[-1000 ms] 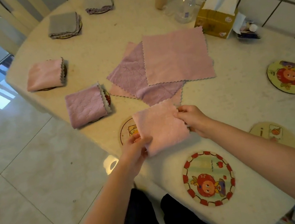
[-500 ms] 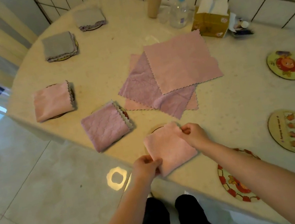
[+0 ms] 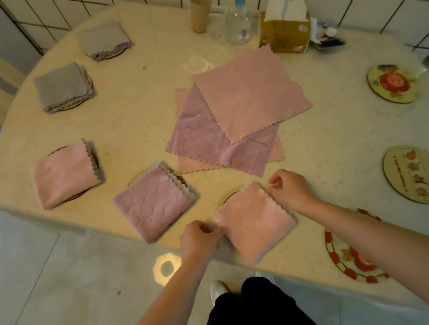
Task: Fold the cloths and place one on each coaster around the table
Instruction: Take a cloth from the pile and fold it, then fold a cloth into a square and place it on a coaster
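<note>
A folded pink cloth (image 3: 253, 224) lies over a coaster (image 3: 229, 195) at the table's near edge. My left hand (image 3: 198, 238) pinches its near-left corner and my right hand (image 3: 289, 187) pinches its far-right corner. Folded cloths cover several other coasters: purple (image 3: 154, 201), pink (image 3: 64, 173), and two grey (image 3: 62, 86) (image 3: 104, 40). A loose stack of unfolded pink and purple cloths (image 3: 238, 109) lies in the table's middle. Three bare coasters sit to the right: a red-rimmed coaster (image 3: 351, 261), a fruit-print coaster (image 3: 413, 174) and a sun-print coaster (image 3: 393, 83).
A paper cup (image 3: 200, 13), a pump bottle (image 3: 238, 22) and a tissue box (image 3: 284, 28) stand at the back by the tiled wall. The round table (image 3: 334, 147) ends just before my legs; tiled floor lies to the left.
The folded pink cloth has come down from the air onto the near coaster, both hands still at its corners. The camera view has shifted so the table sits lower and more to the right.
</note>
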Demonstrator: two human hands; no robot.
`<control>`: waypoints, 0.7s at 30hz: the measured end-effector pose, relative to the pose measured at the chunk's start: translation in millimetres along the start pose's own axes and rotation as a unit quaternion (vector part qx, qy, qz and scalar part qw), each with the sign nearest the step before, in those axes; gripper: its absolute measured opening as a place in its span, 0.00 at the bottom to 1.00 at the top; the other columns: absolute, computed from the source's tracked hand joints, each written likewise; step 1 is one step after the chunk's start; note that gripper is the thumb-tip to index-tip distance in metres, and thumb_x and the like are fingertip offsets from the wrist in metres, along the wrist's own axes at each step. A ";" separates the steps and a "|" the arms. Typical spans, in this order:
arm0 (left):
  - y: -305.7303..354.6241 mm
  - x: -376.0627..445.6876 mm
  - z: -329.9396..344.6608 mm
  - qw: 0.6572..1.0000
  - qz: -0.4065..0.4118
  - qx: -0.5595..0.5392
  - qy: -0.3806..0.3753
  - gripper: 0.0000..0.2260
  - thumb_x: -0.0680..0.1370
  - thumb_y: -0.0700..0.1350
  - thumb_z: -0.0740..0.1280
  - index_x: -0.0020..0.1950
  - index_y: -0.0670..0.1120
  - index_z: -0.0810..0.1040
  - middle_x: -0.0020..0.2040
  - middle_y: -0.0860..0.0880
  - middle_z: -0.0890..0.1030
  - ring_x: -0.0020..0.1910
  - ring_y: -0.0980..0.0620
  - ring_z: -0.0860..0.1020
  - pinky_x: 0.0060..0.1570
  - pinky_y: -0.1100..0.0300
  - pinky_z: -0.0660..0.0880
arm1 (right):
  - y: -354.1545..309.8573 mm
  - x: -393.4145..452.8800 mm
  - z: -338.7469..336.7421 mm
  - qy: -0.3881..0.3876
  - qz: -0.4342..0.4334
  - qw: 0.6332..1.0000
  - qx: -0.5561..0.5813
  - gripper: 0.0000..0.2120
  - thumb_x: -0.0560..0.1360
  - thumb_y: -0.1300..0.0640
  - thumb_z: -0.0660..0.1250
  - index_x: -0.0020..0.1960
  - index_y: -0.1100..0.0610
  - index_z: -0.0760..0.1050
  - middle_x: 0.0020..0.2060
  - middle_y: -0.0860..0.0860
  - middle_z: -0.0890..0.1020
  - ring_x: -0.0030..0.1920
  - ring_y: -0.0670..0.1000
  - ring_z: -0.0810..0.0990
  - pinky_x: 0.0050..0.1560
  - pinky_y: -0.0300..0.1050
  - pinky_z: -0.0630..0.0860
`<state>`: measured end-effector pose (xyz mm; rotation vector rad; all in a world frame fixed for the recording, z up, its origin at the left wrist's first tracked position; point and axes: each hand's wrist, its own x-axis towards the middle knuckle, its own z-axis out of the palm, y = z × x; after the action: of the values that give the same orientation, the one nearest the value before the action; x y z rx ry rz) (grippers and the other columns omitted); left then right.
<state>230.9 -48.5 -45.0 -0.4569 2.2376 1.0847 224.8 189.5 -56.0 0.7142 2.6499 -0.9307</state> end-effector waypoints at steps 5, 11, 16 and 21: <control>52.6 42.1 -26.4 0.990 0.124 0.047 0.035 0.05 0.73 0.47 0.69 0.44 0.46 0.77 0.39 0.48 0.80 0.40 0.47 0.79 0.42 0.54 0.77 | -10.4 43.1 -32.3 0.039 -0.066 0.996 -0.036 0.07 0.73 0.59 0.67 0.50 0.58 0.76 0.46 0.52 0.81 0.47 0.54 0.79 0.49 0.47 0.76; 121.9 88.2 -8.8 0.937 0.278 0.209 0.029 0.06 0.76 0.43 0.66 0.52 0.46 0.78 0.49 0.47 0.79 0.49 0.44 0.77 0.43 0.57 0.70 | -12.5 105.0 -70.6 0.069 -0.156 0.975 -0.140 0.09 0.75 0.60 0.63 0.55 0.57 0.74 0.53 0.54 0.77 0.53 0.56 0.75 0.50 0.53 0.75; 174.0 132.6 37.8 0.875 0.383 0.296 -0.007 0.16 0.76 0.39 0.64 0.63 0.42 0.76 0.63 0.46 0.74 0.65 0.44 0.67 0.59 0.50 0.71 | 0.4 166.3 -89.5 0.038 -0.217 0.949 -0.225 0.12 0.75 0.59 0.65 0.58 0.58 0.74 0.56 0.55 0.76 0.57 0.57 0.73 0.49 0.53 0.75; 197.7 153.3 66.8 0.823 0.439 0.360 0.007 0.18 0.72 0.43 0.67 0.62 0.44 0.77 0.62 0.46 0.76 0.63 0.43 0.71 0.57 0.49 0.72 | 9.7 197.8 -82.0 0.008 -0.327 0.898 -0.293 0.12 0.68 0.54 0.72 0.48 0.56 0.76 0.46 0.53 0.77 0.46 0.58 0.77 0.39 0.52 0.77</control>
<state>33.0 117.7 -61.1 0.9752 2.6789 0.4789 56.2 320.9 -72.7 -0.3322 2.9785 -0.1742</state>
